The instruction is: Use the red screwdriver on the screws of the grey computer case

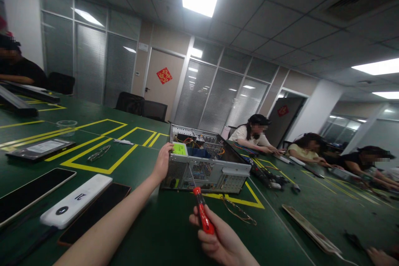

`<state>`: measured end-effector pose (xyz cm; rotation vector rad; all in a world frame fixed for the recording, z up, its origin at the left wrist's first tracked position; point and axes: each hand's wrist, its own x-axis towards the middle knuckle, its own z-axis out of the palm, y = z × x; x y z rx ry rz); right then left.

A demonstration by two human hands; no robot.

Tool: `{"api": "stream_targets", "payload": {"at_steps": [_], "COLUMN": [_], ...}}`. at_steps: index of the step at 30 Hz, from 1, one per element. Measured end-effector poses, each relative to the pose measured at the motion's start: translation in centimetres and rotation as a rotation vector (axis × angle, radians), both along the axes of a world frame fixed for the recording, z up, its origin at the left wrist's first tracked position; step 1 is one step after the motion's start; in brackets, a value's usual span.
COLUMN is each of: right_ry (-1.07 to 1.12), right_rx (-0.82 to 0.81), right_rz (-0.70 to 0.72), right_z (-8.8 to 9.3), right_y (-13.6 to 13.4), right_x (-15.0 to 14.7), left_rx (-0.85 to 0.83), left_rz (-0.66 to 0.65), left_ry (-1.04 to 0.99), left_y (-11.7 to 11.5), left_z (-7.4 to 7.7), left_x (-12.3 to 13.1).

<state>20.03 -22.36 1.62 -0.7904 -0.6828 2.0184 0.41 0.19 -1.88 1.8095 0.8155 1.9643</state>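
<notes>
An opened computer case [215,170] lies on the green table, its rear panel facing me and its wiring showing from above. My left hand [162,163] grips the case's left corner, its fingertips beside a power supply with a bright green label [180,149]. In my right hand [215,232] is a screwdriver [203,214] with a red and black handle, pointing up and away from me. Its thin shaft reaches the rear panel near the power supply; whether the tip sits in a screw is too small to tell.
Left of my arm lie a hard drive [40,149], a dark phone [34,193], a white power bank [76,201] and another phone [96,212]. Loose wires [238,212] lie before the case. Another phone [311,228] is at right. Several people sit around the table.
</notes>
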Motion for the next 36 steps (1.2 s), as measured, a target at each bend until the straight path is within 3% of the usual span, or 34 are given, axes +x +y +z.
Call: {"api": "stream_targets", "payload": {"at_steps": [11, 16, 22, 28, 36], "right_ry": [0.015, -0.03, 0.048, -0.053, 0.007], "right_rx": [0.129, 0.177, 0.109, 0.097, 0.134], "right_rz": [0.121, 0.027, -0.079, -0.029, 0.109], "right_z": [0.68, 0.19, 0.31, -0.14, 0.56], "right_y": [-0.65, -0.47, -0.09, -0.08, -0.52], "right_x": [-0.61, -0.54, -0.15, 0.18, -0.38], "left_rx": [-0.008, -0.02, -0.015, 0.013, 0.007], "left_rz": [-0.007, 0.0, 0.003, 0.014, 0.01], "left_ry": [-0.006, 0.003, 0.012, 0.005, -0.004], "left_y": [-0.29, -0.2, 0.0, 0.19, -0.03], "left_z": [0.27, 0.19, -0.15, -0.24, 0.06], "left_x": [0.13, 0.02, -0.06, 0.11, 0.17]}}
